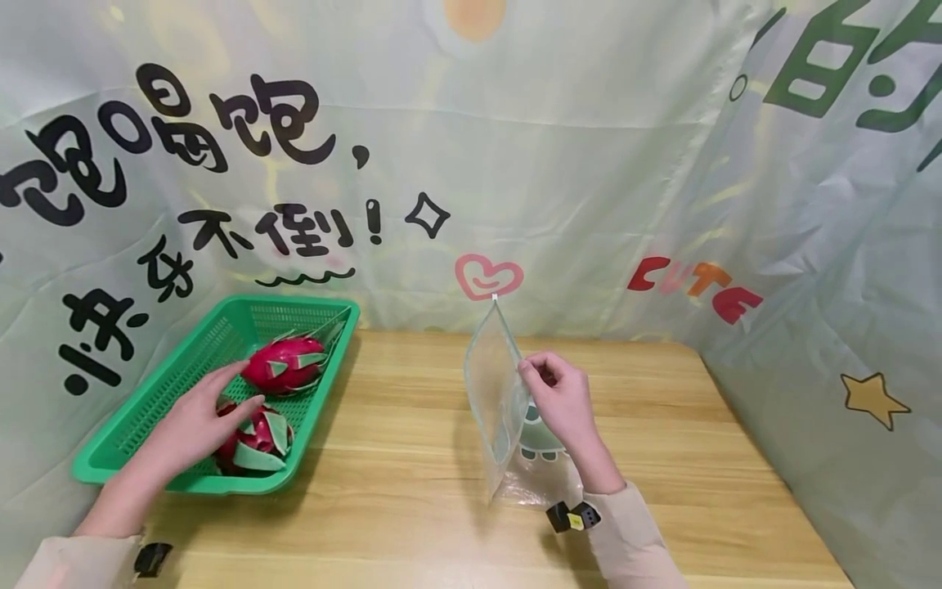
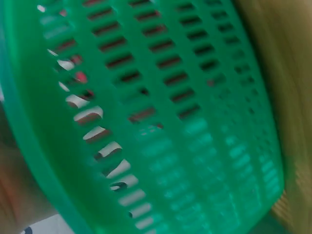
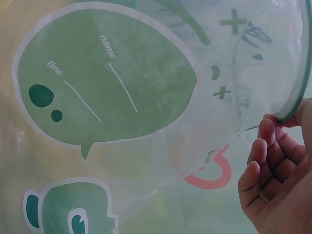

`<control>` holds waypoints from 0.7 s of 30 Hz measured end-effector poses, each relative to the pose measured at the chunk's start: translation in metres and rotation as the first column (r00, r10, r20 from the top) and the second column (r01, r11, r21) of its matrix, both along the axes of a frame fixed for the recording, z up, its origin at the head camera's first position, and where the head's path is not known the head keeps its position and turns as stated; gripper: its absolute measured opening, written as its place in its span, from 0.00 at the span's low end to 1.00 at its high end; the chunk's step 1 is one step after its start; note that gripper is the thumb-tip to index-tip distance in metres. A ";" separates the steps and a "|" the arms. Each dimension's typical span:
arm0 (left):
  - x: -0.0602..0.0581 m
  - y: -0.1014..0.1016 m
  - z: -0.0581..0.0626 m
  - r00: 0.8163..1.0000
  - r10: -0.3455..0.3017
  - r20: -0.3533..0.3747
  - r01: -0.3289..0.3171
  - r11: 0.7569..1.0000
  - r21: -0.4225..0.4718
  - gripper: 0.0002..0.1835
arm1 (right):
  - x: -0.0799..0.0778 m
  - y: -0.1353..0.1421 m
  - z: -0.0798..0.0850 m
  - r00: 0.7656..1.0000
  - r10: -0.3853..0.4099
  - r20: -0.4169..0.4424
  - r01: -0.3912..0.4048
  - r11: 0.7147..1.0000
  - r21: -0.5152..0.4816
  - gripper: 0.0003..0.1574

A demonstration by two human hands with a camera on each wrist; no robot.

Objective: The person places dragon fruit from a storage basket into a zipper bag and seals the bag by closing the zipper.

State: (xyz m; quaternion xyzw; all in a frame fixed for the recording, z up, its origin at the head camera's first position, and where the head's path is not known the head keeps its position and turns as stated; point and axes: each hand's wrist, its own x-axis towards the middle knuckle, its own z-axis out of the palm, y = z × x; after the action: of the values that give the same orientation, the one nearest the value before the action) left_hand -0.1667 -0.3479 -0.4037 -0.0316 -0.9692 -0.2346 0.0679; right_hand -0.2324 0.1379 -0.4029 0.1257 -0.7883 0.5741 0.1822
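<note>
My left hand (image 1: 190, 425) reaches over a green plastic basket (image 1: 243, 487), fingers and thumb spread. Its fingertips are right at the upper pink dragon fruit (image 1: 285, 365), while the thumb lies over a second dragon fruit (image 1: 257, 446) nearer the front, which the hand partly covers. On the right, my right hand (image 1: 561, 397) pinches the top edge of a clear zip bag (image 1: 491, 409) between thumb and fingers. The bag stands upright with its mouth spread apart. The right wrist view shows a green speech-bubble print (image 3: 107, 83) on it.
The basket stands at the left of a wooden table (image 1: 397, 425), close to a printed cloth backdrop (image 1: 589, 188) that hangs behind and along both sides. Slotted basket wall (image 2: 161, 97) fills most of the left wrist view.
</note>
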 end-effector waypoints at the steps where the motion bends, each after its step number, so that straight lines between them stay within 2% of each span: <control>1: -0.001 -0.002 -0.001 1.000 -0.012 0.014 0.012 1.000 -0.002 0.46 | 0.000 0.000 0.000 1.000 0.000 0.004 0.000 1.000 0.000 0.06; 6: -0.007 -0.012 -0.005 0.995 -0.084 0.054 0.083 0.996 0.009 0.45 | -0.001 0.001 -0.001 1.000 0.005 0.010 -0.005 1.000 -0.001 0.06; 13: -0.011 -0.020 -0.011 0.979 -0.180 0.096 0.176 0.983 0.050 0.36 | -0.003 0.002 -0.003 1.000 0.004 -0.003 -0.004 1.000 0.018 0.06; 21: -0.014 -0.023 -0.017 0.963 -0.267 0.021 0.266 0.963 0.053 0.33 | -0.002 0.002 0.000 1.000 -0.016 -0.017 0.017 0.999 0.035 0.05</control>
State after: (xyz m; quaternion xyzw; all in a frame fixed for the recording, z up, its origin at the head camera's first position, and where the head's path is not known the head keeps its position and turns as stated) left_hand -0.1802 -0.3709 -0.4210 -0.1566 -0.9509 -0.2658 0.0229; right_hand -0.2344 0.1399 -0.4034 0.1273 -0.7978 0.5575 0.1911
